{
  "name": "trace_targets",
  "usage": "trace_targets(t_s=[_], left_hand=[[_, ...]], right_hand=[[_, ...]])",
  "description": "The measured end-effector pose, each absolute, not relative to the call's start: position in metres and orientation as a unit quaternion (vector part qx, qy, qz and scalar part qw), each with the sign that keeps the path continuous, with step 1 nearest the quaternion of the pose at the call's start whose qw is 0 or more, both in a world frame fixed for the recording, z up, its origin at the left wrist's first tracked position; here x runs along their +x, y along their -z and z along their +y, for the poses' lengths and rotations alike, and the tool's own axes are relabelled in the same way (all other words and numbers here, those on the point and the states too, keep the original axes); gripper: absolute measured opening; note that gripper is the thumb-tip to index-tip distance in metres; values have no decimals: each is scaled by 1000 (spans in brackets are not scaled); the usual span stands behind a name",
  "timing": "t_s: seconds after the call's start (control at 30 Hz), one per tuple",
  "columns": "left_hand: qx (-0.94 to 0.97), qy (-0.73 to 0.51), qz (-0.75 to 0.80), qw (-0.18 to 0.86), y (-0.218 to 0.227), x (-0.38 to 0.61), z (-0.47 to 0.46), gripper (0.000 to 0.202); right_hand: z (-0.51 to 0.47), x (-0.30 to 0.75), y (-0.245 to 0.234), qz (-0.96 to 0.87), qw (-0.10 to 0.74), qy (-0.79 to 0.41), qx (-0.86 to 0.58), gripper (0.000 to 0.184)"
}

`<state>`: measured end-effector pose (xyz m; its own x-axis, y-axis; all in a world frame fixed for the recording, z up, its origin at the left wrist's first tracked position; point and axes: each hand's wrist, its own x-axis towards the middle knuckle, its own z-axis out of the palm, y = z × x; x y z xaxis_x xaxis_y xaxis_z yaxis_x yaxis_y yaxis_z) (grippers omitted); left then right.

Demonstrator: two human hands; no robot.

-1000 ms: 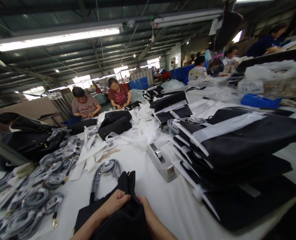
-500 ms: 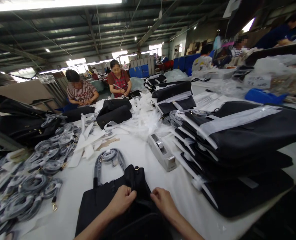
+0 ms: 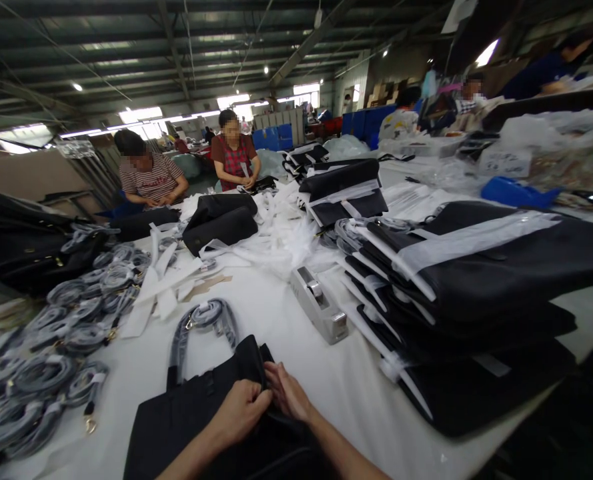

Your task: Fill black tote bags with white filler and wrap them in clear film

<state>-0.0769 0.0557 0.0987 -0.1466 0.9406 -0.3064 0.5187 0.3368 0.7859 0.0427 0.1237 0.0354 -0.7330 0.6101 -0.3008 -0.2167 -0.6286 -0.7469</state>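
Note:
A black handbag (image 3: 186, 413) lies on the white table (image 3: 326, 393) right in front of me, its wrapped handle (image 3: 201, 323) arching away from me. My left hand (image 3: 241, 410) is closed on the bag's upper edge near the top corner. My right hand (image 3: 289, 393) sits right beside it, fingers curled and pinching the same edge. What lies under the fingers is hidden.
A grey tape dispenser (image 3: 319, 303) stands just beyond the bag. Stacked black bags (image 3: 476, 300) fill the right side. Several wrapped straps (image 3: 61, 340) lie at left, white paper scraps (image 3: 276, 240) mid-table. Two seated people (image 3: 149, 177) work at the far end.
My right hand moved left, closing the gap to my left hand on the bag's edge. The bag's top corner has folded down, and the view shifted slightly.

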Motion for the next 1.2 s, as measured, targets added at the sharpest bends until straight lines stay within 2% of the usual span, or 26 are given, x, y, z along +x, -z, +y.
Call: trace_targets(t_s=[0.1, 0.2, 0.37, 0.5, 0.73, 0.9, 1.07, 1.2], left_hand=[[518, -313, 738, 299, -105, -104, 69, 43], [531, -350, 745, 200, -106, -127, 96, 39], [609, -322, 700, 189, -75, -124, 132, 39], [602, -315, 719, 148, -49, -115, 137, 44], [594, -275, 752, 74, -39, -128, 134, 42], [632, -211, 742, 72, -36, -126, 137, 39], [646, -172, 740, 69, -36, -120, 142, 44], [645, -154, 745, 77, -38, -116, 144, 48]], right_hand=[[121, 41, -25, -359, 253, -857, -271, 87], [121, 42, -26, -367, 249, -856, -267, 82], [128, 41, -43, -422, 230, -831, -280, 83], [144, 21, -48, -466, 276, -786, -299, 78], [162, -21, -44, -445, 284, -795, -298, 87], [148, 9, -61, -409, 240, -832, -288, 88], [111, 97, -112, -339, 105, -896, -268, 89], [75, 156, -148, -534, 86, -794, -277, 82]])
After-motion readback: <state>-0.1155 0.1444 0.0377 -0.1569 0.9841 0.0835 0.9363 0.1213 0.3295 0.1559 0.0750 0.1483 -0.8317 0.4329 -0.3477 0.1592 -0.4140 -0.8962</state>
